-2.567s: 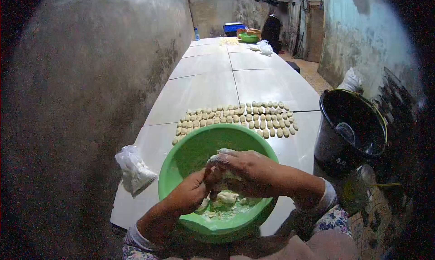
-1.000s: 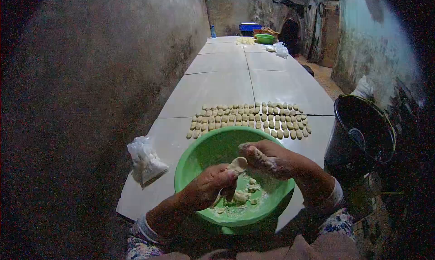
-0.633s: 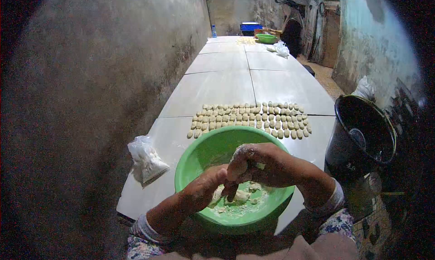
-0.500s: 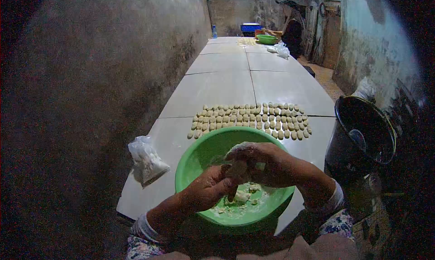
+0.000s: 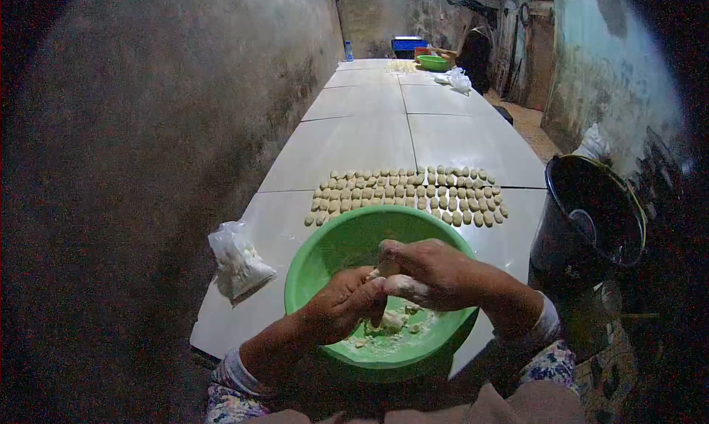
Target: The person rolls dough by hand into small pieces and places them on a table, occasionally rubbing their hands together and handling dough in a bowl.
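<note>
My left hand [image 5: 343, 302] and my right hand [image 5: 436, 275] meet above a green basin [image 5: 303, 276]. Both are closed around a small piece of dough [image 5: 387, 267], mostly hidden by the fingers. White flour coats my right thumb and fingertips. In the bottom of the basin lie loose dough crumbs [image 5: 395, 322] and flour. Just beyond the basin, small oval dough pieces [image 5: 399, 191] are laid out in several rows on the white tiled table [image 5: 354, 139].
A plastic bag of white powder [image 5: 240, 261] sits left of the basin. To the right stands a black bucket [image 5: 591, 217]. At the far end are another green basin [image 5: 433, 63], a blue crate [image 5: 408, 46], a white plastic bag [image 5: 454, 80] and a person in dark clothing [image 5: 474, 58].
My right hand has turned, its fingers curling down from a raised arch to close against my left fingertips. At the far end, the person's arm has drawn back from the other green basin.
</note>
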Demonstrator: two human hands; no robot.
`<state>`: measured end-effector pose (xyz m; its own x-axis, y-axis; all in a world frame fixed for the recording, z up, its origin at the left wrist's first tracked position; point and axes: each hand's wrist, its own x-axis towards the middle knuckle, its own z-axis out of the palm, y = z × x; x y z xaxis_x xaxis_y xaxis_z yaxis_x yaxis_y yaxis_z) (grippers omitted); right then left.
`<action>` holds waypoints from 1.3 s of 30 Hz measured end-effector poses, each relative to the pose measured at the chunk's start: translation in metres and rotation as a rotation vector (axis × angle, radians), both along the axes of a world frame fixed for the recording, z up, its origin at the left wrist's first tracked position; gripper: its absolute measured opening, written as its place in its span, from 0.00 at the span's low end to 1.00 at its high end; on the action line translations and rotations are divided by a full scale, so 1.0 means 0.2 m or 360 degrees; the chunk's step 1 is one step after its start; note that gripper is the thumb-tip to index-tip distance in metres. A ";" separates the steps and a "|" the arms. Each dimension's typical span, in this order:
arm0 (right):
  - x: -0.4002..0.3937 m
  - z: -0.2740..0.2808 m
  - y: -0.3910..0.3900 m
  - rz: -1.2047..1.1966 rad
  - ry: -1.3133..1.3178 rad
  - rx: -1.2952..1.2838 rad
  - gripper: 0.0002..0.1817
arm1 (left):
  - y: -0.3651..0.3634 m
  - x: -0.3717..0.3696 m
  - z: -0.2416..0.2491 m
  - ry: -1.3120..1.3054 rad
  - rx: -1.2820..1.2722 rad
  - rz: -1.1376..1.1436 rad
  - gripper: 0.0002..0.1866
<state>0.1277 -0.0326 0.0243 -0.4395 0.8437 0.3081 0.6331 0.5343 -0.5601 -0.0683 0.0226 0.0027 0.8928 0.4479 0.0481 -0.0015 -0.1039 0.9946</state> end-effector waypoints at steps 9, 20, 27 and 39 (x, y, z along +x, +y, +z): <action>-0.03 -0.01 0.04 0.0167 0.0916 -0.0659 0.19 | 0.02 0.01 -0.03 -0.0210 0.0268 0.0039 0.26; -0.05 0.01 0.01 -0.0280 0.0330 -0.0164 0.21 | -0.03 0.03 -0.03 -0.0047 0.0606 0.0476 0.18; -0.07 0.01 0.01 -0.0006 0.0420 -0.0257 0.16 | -0.02 0.01 -0.03 -0.0204 0.0560 0.0242 0.28; -0.04 -0.01 0.04 -0.0213 0.0413 -0.0547 0.24 | -0.05 0.03 -0.03 -0.0133 0.0324 0.0228 0.18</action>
